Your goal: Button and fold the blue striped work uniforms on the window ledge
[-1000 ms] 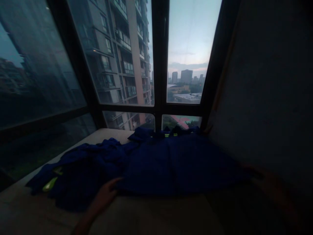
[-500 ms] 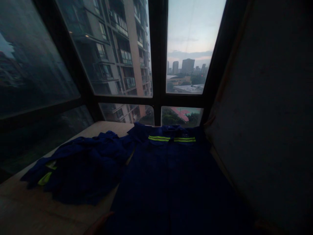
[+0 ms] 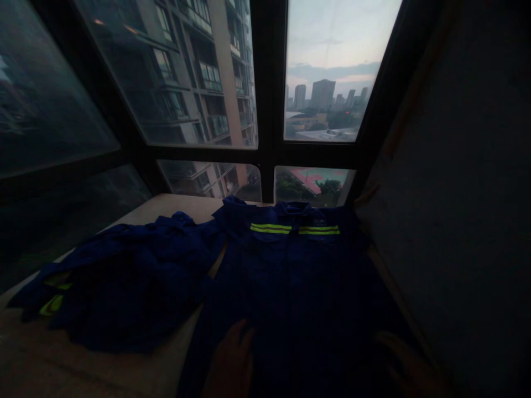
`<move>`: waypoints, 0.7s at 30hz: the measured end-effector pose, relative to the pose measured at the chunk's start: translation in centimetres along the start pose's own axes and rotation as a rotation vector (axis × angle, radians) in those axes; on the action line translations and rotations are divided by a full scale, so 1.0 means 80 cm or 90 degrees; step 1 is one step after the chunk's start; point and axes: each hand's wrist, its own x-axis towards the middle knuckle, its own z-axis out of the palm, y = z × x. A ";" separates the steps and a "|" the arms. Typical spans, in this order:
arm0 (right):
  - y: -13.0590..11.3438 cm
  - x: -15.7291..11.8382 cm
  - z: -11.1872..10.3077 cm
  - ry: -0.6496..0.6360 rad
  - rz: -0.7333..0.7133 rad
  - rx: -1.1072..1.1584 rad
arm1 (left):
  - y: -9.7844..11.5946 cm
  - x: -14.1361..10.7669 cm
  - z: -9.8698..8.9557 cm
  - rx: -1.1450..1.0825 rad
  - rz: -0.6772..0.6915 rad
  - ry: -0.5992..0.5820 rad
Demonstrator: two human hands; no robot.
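A dark blue work jacket (image 3: pixel 286 276) lies spread out, its collar toward the window and two yellow-green reflective strips across the chest. Over its lower left part is my left hand (image 3: pixel 232 354), fingers stretched forward and nothing seen in them. My right hand (image 3: pixel 402 359) is at the jacket's lower right side, dim, with its fingers extended. Whether either hand presses on the cloth is hard to tell in this light. To the left, a crumpled blue garment (image 3: pixel 136 282) with yellow-green patches rests in a heap.
Both garments lie on a pale ledge (image 3: pixel 166 207) beneath dark-framed windows (image 3: pixel 271 99). A grey wall (image 3: pixel 464 210) closes off the right side. Outside are tall buildings and a sports court.
Both hands have come further into view from the bottom, over the jacket's lower part. The camera has tilted and shifted slightly. The crumpled garment stays as it lay.
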 end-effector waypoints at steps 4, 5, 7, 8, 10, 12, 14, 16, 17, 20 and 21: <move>-0.074 0.071 0.056 -0.055 -0.095 0.035 | 0.095 0.063 0.056 -0.038 0.176 -0.044; -0.089 0.089 0.069 -0.065 -0.114 0.047 | 0.106 0.075 0.066 -0.045 0.178 -0.049; -0.112 0.126 0.091 -0.062 -0.146 0.063 | 0.113 0.092 0.083 -0.054 0.169 -0.058; -0.122 0.146 0.099 -0.048 -0.155 0.063 | 0.111 0.096 0.089 -0.055 0.163 -0.059; -0.140 0.190 0.109 -0.004 -0.156 0.044 | 0.100 0.096 0.099 -0.061 0.169 -0.064; -0.161 0.236 0.111 0.024 -0.152 0.011 | 0.087 0.089 0.111 -0.069 0.190 -0.066; -0.186 0.281 0.107 0.032 -0.158 -0.013 | 0.076 0.080 0.125 -0.071 0.210 -0.064; -0.210 0.319 0.100 0.035 -0.175 -0.018 | 0.070 0.073 0.142 -0.063 0.223 -0.056; -0.221 0.334 0.097 0.039 -0.182 -0.016 | 0.068 0.072 0.151 -0.057 0.227 -0.052; -0.244 0.362 0.089 0.053 -0.200 -0.016 | 0.064 0.072 0.171 -0.042 0.245 -0.044; -0.248 0.367 0.087 0.058 -0.202 -0.017 | 0.063 0.072 0.175 -0.038 0.248 -0.043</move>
